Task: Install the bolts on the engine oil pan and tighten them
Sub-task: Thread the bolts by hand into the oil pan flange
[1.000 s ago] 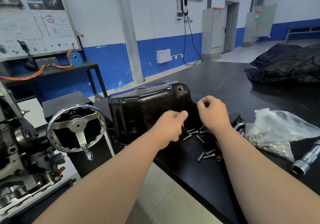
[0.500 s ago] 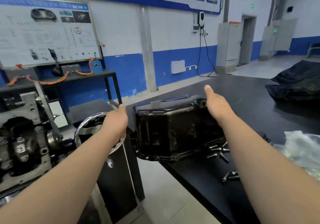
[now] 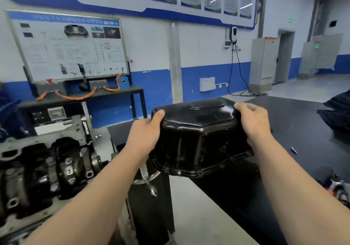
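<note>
Left grip (image 3: 145, 135) is closed on the left end of the oil pan (image 3: 197, 131), thumb laid up on the top edge, fingers hidden behind the wall. Right grip (image 3: 251, 123) is closed on the top right corner, fingers curled over the edge. The pan is held inverted, closed bottom up and bolt flange (image 3: 198, 172) lowest; its opening faces down, so any contents cannot be told. No bolts show in the flange holes that are visible. The pan's left part overhangs the near edge of the black bench (image 3: 295, 119); whether its right end touches the bench cannot be told. One loose bolt (image 3: 293, 150) lies on the bench right of the pan, apart from it. Blurred metal parts (image 3: 337, 188) lie at the right edge. A chrome handwheel (image 3: 145, 178) shows below the left grip, and an engine block (image 3: 47, 165) stands further left. Against half a second ago: the left grip, then beside the handwheel, is now on the pan; the right grip, then flat with straight fingers, now curls; the pan sits higher in view.
</note>
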Action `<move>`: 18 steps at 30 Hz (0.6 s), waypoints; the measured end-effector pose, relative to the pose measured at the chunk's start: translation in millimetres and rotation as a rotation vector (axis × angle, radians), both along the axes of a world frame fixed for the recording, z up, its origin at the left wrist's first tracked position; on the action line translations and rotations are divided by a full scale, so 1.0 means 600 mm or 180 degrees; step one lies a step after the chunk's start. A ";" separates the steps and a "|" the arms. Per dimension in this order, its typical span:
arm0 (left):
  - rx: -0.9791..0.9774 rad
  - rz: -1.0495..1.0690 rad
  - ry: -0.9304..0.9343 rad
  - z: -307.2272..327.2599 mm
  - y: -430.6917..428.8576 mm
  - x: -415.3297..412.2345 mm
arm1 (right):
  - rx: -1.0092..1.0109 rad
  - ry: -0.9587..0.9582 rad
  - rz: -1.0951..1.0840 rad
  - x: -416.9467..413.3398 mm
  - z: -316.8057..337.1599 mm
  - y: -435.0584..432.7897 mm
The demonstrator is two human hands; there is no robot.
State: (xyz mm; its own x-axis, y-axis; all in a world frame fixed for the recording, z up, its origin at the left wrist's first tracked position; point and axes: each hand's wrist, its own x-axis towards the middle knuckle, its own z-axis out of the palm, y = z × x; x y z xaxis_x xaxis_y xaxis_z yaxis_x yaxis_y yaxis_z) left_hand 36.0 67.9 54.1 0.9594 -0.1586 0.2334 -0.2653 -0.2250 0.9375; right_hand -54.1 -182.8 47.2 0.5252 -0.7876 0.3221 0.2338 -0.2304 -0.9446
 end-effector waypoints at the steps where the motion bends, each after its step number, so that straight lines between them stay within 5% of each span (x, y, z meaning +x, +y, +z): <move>1: -0.0078 0.0066 -0.0140 0.022 0.028 -0.005 | -0.0032 -0.0156 0.0084 0.004 0.023 0.030; 9: -0.0791 0.1004 -0.0424 0.110 0.381 -0.038 | -0.0301 -0.1074 0.0810 0.064 0.130 0.374; 18: -0.0631 0.1977 -0.0554 0.051 0.719 -0.051 | -0.0028 -0.0923 0.1847 0.145 0.004 0.720</move>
